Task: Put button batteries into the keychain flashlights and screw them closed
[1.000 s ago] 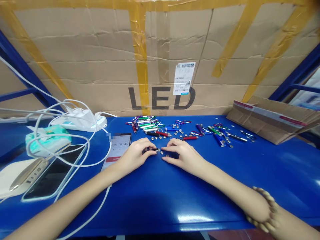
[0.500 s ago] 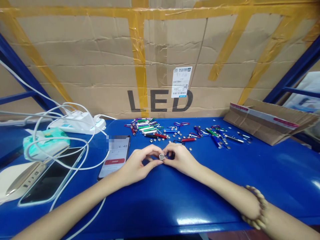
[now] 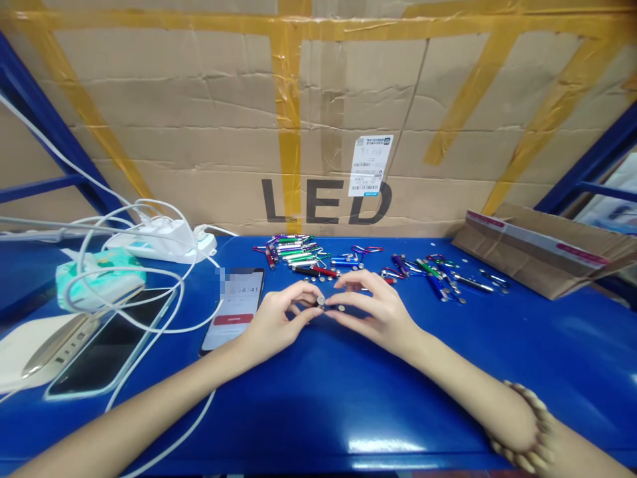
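Note:
My left hand (image 3: 286, 317) pinches a small round silver piece (image 3: 321, 301) between thumb and fingertips. Its far end is hidden, so I cannot tell whether it is a button cell or the end of a mini flashlight. Close beside it, my right hand (image 3: 381, 311) has its fingers apart, thumb and fingertips near the silver piece. A button cell (image 3: 341, 308) shows between the right thumb and fingers, apparently on the table. Beyond the hands lie several mini flashlights with carabiner clips (image 3: 297, 255) in silver, green, red and black, with loose button cells among them.
More mini flashlights (image 3: 438, 285) lie right of centre. An opened cardboard box (image 3: 532, 255) stands at the right. On the left are a lit phone (image 3: 233, 312), a dark phone (image 3: 107, 352), a tissue pack (image 3: 99, 279), a power strip (image 3: 164, 242) and looping white cables. A large carton (image 3: 209, 133) stands behind.
My right hand has opened its fingers and drawn slightly right, away from the silver piece. My left hand still pinches it. The camera view has shifted a little.

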The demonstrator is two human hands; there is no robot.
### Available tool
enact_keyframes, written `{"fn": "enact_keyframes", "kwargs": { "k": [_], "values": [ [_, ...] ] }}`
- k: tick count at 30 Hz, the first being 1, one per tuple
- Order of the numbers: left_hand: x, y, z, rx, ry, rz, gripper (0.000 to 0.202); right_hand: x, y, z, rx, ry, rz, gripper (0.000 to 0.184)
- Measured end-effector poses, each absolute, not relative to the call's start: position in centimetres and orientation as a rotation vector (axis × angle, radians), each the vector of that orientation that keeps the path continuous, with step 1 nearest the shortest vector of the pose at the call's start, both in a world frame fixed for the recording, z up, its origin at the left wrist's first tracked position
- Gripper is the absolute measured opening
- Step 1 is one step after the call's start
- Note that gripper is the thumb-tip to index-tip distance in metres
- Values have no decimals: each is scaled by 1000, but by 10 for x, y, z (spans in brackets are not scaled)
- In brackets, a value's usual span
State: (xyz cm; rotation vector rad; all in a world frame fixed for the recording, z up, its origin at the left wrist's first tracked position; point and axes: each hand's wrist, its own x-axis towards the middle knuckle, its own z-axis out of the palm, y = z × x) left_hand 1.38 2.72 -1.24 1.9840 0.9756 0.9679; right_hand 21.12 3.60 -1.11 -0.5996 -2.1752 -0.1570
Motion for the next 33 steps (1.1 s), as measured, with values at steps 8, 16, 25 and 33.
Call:
{"fn": "enact_keyframes", "kwargs": {
  "k": [8, 16, 25, 33],
  "values": [
    [12, 27, -14, 2074, 992, 925, 11, 210, 34, -13, -613, -2231, -176, 11],
    [14, 26, -15, 2044, 984, 903, 9, 217, 40, -10, -789, -2276, 144, 25],
    [13, 26, -11, 2046, 972, 933, 8, 220, 53, -23, -1122, -2398, 347, 14],
    [13, 22, -9, 2091, 996, 913, 8, 215, 47, -16, -1110, -2011, 550, 13]
  ]
}}
